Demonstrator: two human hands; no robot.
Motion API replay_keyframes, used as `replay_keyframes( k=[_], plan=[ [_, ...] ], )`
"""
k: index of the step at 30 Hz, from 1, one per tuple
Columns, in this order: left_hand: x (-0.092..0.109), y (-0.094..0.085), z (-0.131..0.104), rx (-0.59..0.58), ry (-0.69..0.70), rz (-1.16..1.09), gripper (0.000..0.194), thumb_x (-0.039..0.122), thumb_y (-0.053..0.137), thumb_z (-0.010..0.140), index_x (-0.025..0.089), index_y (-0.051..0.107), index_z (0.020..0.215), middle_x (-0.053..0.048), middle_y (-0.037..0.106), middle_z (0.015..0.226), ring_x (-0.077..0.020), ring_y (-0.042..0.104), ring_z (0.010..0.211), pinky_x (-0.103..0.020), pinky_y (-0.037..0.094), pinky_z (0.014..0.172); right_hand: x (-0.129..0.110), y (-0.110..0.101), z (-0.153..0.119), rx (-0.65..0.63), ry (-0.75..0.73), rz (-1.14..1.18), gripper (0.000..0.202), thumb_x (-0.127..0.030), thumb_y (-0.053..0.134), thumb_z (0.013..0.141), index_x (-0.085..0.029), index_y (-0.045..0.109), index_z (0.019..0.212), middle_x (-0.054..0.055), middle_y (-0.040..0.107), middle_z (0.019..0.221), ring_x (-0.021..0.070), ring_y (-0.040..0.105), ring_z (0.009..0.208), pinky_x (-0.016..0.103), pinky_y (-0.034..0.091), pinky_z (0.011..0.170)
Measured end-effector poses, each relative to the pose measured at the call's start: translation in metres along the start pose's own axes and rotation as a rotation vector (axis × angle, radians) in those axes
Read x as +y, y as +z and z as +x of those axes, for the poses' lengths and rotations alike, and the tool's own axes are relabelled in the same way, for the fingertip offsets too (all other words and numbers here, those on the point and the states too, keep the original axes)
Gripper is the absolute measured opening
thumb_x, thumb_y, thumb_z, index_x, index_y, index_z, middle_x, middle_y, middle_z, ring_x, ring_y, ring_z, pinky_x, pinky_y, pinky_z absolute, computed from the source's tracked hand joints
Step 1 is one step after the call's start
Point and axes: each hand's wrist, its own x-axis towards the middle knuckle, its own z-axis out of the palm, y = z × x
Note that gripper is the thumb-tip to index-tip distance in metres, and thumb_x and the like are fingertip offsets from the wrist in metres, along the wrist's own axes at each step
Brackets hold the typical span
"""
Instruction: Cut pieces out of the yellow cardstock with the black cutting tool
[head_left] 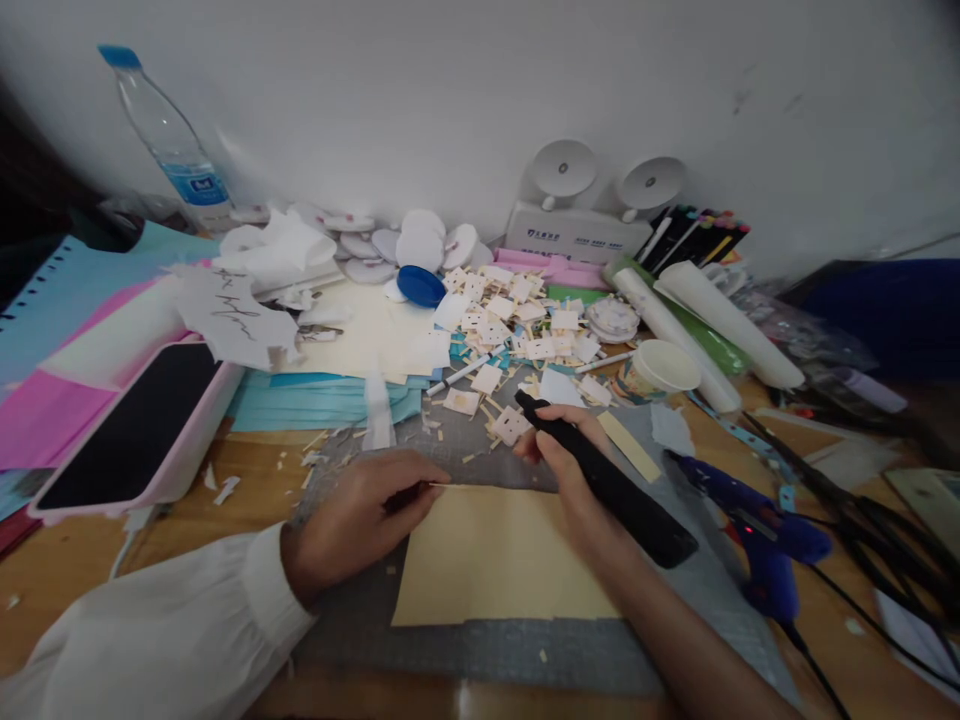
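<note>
A pale yellow sheet of paper (502,560) lies on a grey cutting mat (360,640) in front of me. My left hand (367,515) is closed at the sheet's upper left corner, thumb and forefinger pinching its edge. My right hand (562,450) grips a long black tool (630,500) that looks like a utility knife; no blade can be made out. Its narrow end points up and left, above the mat and beyond the sheet's far edge. Just past that end lie small cream paper pieces with drawn faces (512,425) and stick limbs.
A blue glue gun (765,540) with a lit red light and black scissors (847,500) lie at the right. A paper cup (656,370) stands behind my right hand. On the left are a phone (135,430) in a pink case, coloured paper and a water bottle (176,150).
</note>
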Motion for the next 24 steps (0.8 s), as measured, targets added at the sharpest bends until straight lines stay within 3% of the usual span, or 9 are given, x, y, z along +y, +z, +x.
replay_keyframes(
  k=[5,7,10,13,15,19,24],
  plan=[
    [0.012,-0.001,-0.007,0.170,0.160,0.164,0.035,0.001,0.044,0.088,0.019,0.059,0.113,-0.007,0.063,0.113,-0.0180,0.057,0.106,-0.033,0.045,0.092,0.007,-0.003,-0.001,0.016,0.042,0.077,0.024,-0.037,0.055,0.089,-0.028,0.057,0.111,0.000,0.063,0.080,0.0160,0.057,0.068,0.029,0.046,0.062],
    [0.027,0.002,-0.015,0.084,0.235,0.207,0.037,0.000,0.044,0.086,0.017,0.057,0.116,-0.009,0.062,0.116,-0.0197,0.056,0.108,-0.036,0.045,0.094,0.009,-0.006,-0.001,0.043,0.021,0.049,0.022,-0.037,0.054,0.089,-0.027,0.060,0.108,0.000,0.059,0.081,0.0155,0.054,0.068,0.029,0.045,0.061],
    [0.052,0.017,-0.026,-0.190,0.279,0.260,0.039,0.012,0.051,0.086,0.011,0.053,0.125,-0.014,0.059,0.129,-0.0262,0.053,0.119,-0.040,0.043,0.103,0.006,-0.010,-0.001,0.050,-0.007,0.026,0.019,-0.036,0.053,0.090,-0.025,0.064,0.102,-0.001,0.056,0.078,0.0144,0.051,0.067,0.028,0.044,0.062],
    [0.066,0.034,-0.034,-0.450,0.197,0.318,0.076,0.051,0.060,0.084,0.005,0.040,0.141,-0.025,0.035,0.149,-0.0412,0.030,0.139,-0.055,0.033,0.110,-0.002,-0.014,0.000,-0.002,0.021,0.034,0.015,-0.035,0.057,0.089,-0.025,0.064,0.098,-0.001,0.056,0.075,0.0133,0.050,0.063,0.027,0.042,0.059],
    [0.067,0.042,-0.037,-0.555,0.149,0.350,0.090,0.060,0.059,0.081,0.003,0.032,0.146,-0.029,0.020,0.153,-0.0462,0.013,0.142,-0.062,0.025,0.111,-0.007,-0.016,0.000,-0.038,0.047,0.000,0.014,-0.035,0.061,0.087,-0.025,0.064,0.094,-0.002,0.056,0.072,0.0125,0.049,0.058,0.026,0.039,0.054],
    [0.059,0.052,-0.040,-0.586,0.121,0.386,0.083,0.050,0.059,0.085,0.006,0.028,0.148,-0.028,0.013,0.154,-0.0455,0.005,0.143,-0.064,0.017,0.113,-0.005,-0.022,-0.006,-0.080,0.111,-0.040,0.016,-0.038,0.065,0.083,-0.024,0.060,0.086,-0.004,0.052,0.064,0.0117,0.043,0.052,0.025,0.034,0.048],
    [0.049,0.061,-0.044,-0.531,0.156,0.427,0.087,0.057,0.060,0.083,0.008,0.028,0.148,-0.027,0.013,0.155,-0.0451,0.005,0.143,-0.063,0.014,0.114,0.009,-0.026,-0.016,-0.050,0.175,-0.074,0.019,-0.039,0.065,0.083,-0.023,0.055,0.078,-0.006,0.047,0.058,0.0113,0.039,0.050,0.025,0.029,0.047]
  ],
)
